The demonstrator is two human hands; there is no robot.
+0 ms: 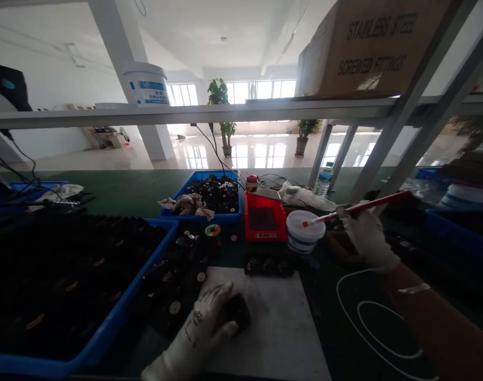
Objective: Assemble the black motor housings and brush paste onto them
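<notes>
Gripping soldering iron (356,209) in closed right hand (368,238), 2 o'clock; looks light, stiff, best held by shaft. Left hand (196,330) cupping black block (238,312), seemingly rigid, on white board (265,323), 6 o'clock.

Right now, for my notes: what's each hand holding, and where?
Right hand: a soldering iron, by its red handle. Left hand: a black block, by its edge.
</notes>
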